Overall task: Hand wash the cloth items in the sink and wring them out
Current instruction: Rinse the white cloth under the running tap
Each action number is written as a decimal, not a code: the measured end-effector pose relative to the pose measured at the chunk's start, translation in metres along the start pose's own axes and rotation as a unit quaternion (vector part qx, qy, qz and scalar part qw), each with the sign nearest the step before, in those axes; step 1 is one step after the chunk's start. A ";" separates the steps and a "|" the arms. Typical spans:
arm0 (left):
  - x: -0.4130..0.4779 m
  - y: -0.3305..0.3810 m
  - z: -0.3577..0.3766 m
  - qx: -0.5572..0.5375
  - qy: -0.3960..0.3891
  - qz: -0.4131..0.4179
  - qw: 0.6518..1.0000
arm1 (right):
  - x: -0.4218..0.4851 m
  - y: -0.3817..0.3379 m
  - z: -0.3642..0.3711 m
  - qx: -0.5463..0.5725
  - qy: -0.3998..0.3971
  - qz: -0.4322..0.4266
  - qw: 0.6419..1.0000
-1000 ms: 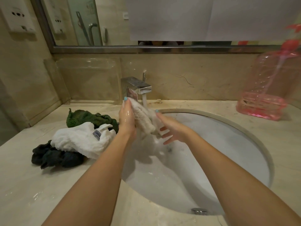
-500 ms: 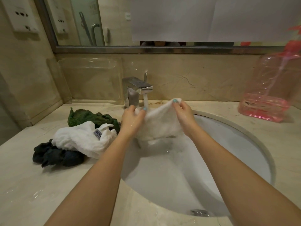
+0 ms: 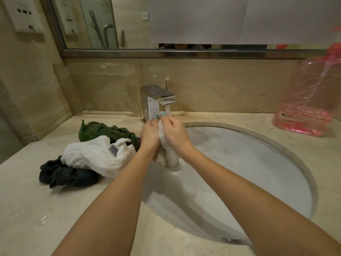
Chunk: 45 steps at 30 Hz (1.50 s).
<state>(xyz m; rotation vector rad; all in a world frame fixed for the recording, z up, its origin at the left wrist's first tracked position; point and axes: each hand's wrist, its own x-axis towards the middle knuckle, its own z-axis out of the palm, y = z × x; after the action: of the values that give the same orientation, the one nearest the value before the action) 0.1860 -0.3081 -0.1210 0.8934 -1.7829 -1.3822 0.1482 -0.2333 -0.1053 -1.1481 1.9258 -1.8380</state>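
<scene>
Marble surface (image 3: 27, 209) fills most of the view, wet in spots, with the round white sink (image 3: 258, 163) set into it in front of me. Behind it a mirror (image 3: 129, 24) runs along the wall, much of its glass covered by pale sheets. A clear pink plastic jug (image 3: 310, 100) stands on the surface at the far right, well apart from my arms.

Left of the sink lies a heap of cloths. A white towel (image 3: 96, 156) is on top (a small grey label shows on it), a green cloth (image 3: 107, 131) is behind it, and a dark cloth (image 3: 64, 175) is under its near-left edge.

The chrome faucet (image 3: 158, 97) sits at the sink's back rim, and a stream of water (image 3: 167, 109) runs from its spout. My left hand (image 3: 149, 134) and right hand (image 3: 175, 133) are pressed together just below that spout, over the back-left part of the basin. The fingers of both curl round a bunched white cloth (image 3: 170, 156) squeezed between them. Its lower end hangs down from my palms toward the basin; I cannot tell whether it touches the porcelain.
</scene>
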 end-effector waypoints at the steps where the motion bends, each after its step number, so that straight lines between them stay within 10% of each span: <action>1: -0.003 0.000 0.003 -0.007 -0.010 0.019 1.000 | 0.003 0.000 -0.001 -0.017 0.024 0.009 1.000; 7: -0.029 0.016 0.027 0.006 -0.044 0.088 0.995 | 0.026 0.023 -0.031 -0.068 0.150 0.115 0.980; 17: -0.002 0.010 0.001 -0.088 -0.001 -0.059 0.994 | 0.003 0.007 0.000 -0.057 0.029 0.019 0.998; 23: -0.010 0.026 0.014 -0.213 0.027 -0.022 0.976 | 0.016 0.025 -0.038 -0.025 0.030 0.150 0.988; 30: -0.017 0.028 0.009 -0.503 0.029 -0.193 0.842 | 0.001 0.030 -0.048 0.157 -0.195 0.363 0.897; 33: -0.019 0.024 0.010 -0.447 0.033 -0.192 0.873 | 0.001 0.031 -0.043 0.255 -0.160 0.359 0.883; 37: -0.009 0.010 0.008 -0.113 0.072 -0.023 0.991 | 0.014 0.023 -0.030 0.236 -0.034 0.264 0.935; 45: -0.018 0.012 0.029 0.062 0.035 0.010 0.997 | 0.017 0.027 -0.025 0.100 0.044 0.149 0.983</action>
<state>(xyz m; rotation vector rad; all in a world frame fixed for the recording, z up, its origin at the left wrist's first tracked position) 0.1691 -0.2760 -0.1163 0.9736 -1.8350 -1.2229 0.1111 -0.2292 -0.1200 -0.6864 1.7923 -1.8885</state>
